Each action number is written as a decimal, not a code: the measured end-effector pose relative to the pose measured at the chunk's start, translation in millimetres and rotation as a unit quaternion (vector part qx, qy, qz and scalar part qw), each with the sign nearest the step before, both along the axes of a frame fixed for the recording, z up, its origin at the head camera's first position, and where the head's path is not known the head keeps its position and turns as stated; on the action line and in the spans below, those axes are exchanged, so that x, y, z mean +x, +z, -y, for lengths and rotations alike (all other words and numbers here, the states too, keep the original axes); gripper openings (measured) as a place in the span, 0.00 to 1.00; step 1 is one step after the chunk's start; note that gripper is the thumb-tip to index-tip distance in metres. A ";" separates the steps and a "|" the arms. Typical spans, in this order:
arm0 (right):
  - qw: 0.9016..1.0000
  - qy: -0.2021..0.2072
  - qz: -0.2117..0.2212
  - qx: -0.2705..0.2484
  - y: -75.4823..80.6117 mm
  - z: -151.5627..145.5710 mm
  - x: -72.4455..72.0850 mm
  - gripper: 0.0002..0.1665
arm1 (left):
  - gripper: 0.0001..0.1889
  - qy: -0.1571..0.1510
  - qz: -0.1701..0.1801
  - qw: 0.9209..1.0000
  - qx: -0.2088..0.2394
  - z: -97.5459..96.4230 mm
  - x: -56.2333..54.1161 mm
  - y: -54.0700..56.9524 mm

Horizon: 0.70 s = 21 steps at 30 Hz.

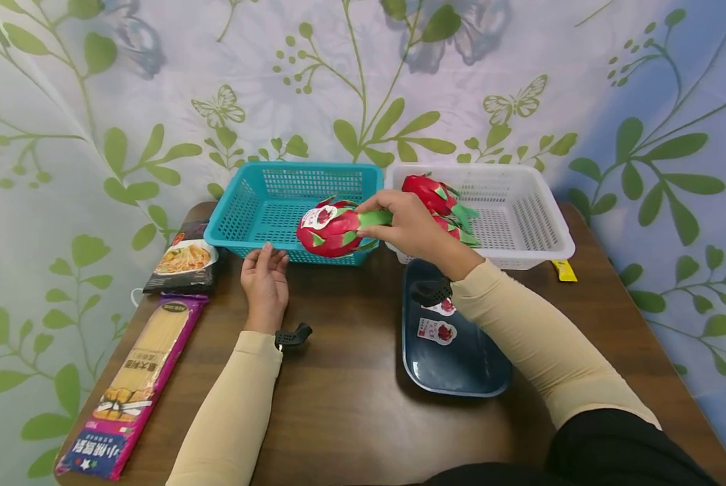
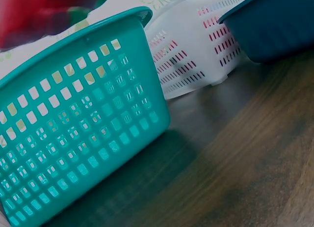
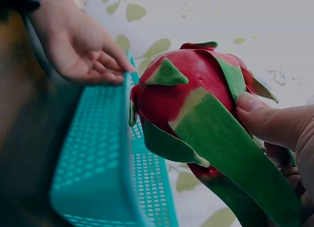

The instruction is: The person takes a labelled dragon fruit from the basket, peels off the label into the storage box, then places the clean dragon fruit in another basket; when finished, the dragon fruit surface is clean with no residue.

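Note:
A red dragon fruit with green scales and a white sticker hangs over the front right of the teal basket. My right hand pinches it by its green leafy end; in the right wrist view the thumb presses against the fruit. At the teal basket's front rim, my left hand pinches the edge between thumb and fingers, palm turned up. Inside the white basket lie two more dragon fruits, partly hidden by my right hand.
In front of the white basket is a dark blue tray with stickers in it, partly under my right forearm. Along the left table edge lie a noodle packet and a black food pouch. A yellow sachet lies at right.

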State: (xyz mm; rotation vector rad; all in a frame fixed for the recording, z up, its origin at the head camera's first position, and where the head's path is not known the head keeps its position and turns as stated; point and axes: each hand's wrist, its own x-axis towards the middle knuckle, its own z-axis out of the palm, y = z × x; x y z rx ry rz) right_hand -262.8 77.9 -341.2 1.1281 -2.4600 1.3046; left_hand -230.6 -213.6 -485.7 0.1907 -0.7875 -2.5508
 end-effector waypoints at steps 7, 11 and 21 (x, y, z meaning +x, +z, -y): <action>0.999 0.039 0.002 -0.025 -20.9 -4.9 23.6 0.22 | 0.13 0.006 0.007 1.000 -0.012 5.8 0.4 -2.4; 0.998 0.054 0.042 -0.016 -33.4 -3.6 34.4 0.23 | 0.12 0.007 -0.004 1.000 -0.011 3.9 0.2 -2.7; 0.990 0.095 0.097 0.024 -55.4 1.5 47.2 0.20 | 0.10 0.000 -0.010 1.000 -0.007 -2.4 -0.4 0.5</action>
